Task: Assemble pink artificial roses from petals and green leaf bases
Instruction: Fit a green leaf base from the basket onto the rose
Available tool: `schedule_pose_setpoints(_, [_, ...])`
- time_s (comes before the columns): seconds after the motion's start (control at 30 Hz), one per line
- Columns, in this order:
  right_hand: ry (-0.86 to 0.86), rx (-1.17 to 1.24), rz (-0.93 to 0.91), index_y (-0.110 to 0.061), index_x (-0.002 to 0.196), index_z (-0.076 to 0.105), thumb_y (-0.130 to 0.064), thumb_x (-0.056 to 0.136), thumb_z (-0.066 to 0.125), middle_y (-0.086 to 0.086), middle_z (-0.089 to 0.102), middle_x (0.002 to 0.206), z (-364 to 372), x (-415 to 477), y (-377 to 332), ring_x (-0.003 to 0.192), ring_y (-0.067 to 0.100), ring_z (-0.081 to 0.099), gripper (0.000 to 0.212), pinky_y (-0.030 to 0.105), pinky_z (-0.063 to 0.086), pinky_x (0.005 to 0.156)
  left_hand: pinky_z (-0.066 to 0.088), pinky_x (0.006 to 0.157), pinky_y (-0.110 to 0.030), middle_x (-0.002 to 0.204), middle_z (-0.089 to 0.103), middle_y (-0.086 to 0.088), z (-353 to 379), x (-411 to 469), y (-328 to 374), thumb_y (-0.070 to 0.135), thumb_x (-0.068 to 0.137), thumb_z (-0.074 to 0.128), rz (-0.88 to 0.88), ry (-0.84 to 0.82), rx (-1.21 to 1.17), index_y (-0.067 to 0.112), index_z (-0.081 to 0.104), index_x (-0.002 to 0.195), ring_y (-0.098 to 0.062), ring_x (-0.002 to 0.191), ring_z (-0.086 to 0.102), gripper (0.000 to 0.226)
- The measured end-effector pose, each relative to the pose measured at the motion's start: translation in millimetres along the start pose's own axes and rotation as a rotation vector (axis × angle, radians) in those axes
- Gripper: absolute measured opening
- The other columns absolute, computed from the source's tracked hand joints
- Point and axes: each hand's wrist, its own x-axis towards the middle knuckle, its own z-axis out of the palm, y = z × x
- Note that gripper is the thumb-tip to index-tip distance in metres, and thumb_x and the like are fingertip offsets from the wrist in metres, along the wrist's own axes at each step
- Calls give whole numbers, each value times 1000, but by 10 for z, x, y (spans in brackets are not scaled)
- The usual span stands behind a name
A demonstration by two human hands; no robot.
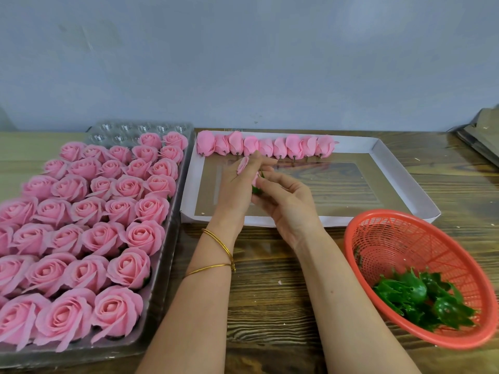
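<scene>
My left hand [237, 182] and my right hand [286, 203] meet over the white tray [378, 149]. Between them sits a small pink rose bud [242, 165] on a green leaf base [256, 189]; both hands hold it with curled fingers, and most of it is hidden by them. A row of several pink petal buds [266, 146] with short stems lies along the tray's far edge, just beyond my fingers. Several green leaf bases [421, 300] lie in a red mesh basket [383, 238] at the right.
A clear plastic tray [162, 279] on the left is filled with several finished pink roses [89, 233], with a few bare cups at its far end. A dark stack [483, 136] sits at the far right of the wooden table [270, 292]. A grey wall stands behind.
</scene>
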Motion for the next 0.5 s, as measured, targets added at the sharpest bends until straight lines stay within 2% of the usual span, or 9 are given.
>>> schedule_pose_setpoints(0.13, [10,-12,5,3,94,65,8,89,60,2,74,79,-7,15,6,74,13,71,8,27,59,75,50,64,-12,79,67,6,-2,0,4,39,97,53,14,-7,21,20,76,83,2,74,63,34])
schedule_pose_setpoints(0.27, [-30,32,29,5,100,66,10,88,59,5,74,86,-33,10,-6,82,15,71,14,29,60,81,52,68,-14,80,69,4,4,0,1,37,97,54,29,-20,28,21,76,83,-1,78,65,31])
schedule_pose_setpoints(0.33, [-32,46,48,4,103,66,10,88,59,6,74,84,-37,11,-8,81,15,71,18,29,59,82,51,69,-14,80,70,4,5,4,7,34,97,54,39,-31,30,19,76,83,-2,80,66,30])
schedule_pose_setpoints(0.4, [-39,59,62,3,104,67,9,88,58,6,74,83,-32,6,-8,80,15,72,19,27,59,81,50,67,-12,81,71,4,6,3,17,32,97,54,42,-37,21,16,75,82,-3,82,67,30])
schedule_pose_setpoints(0.5, [-51,71,73,2,101,68,8,89,58,6,74,87,-41,7,-22,82,14,71,17,27,59,81,48,61,-10,74,71,10,7,-5,20,32,97,54,43,-30,19,13,72,78,3,76,66,32])
